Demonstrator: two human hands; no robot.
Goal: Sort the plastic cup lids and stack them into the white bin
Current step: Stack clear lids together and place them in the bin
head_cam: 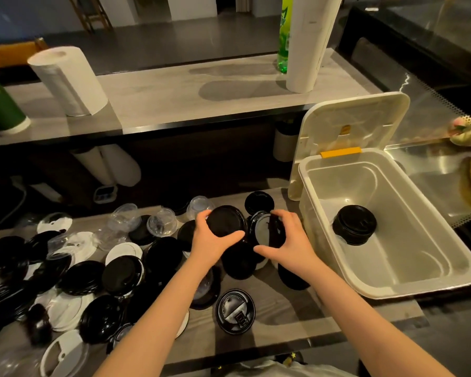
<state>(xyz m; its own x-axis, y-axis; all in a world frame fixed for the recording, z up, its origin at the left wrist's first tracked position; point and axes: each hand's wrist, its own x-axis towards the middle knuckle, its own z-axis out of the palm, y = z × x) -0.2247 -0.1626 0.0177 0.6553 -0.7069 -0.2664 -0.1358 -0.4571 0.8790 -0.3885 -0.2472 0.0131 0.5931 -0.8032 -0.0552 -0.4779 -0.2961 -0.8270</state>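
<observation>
Black lid (226,220) gripped flat at rim, fingers of your left hand (212,244) curled round it. Your right hand (288,244) curls round second black lid (275,230), held edge-on. Step in hand, judged: matching like lids above mixed pile (85,277). Next move, likely: nest both, carry right, seat squarely on black stack (354,224) inside white bin (408,248).

Honestly, nothing here I can properly read. The embossed black lid (235,311) at lower centre of the frame has raised lettering running round its rim, but it's too small to make out. The green bottle (284,36) at the top has white print on its label, cut off and blurry.
</observation>
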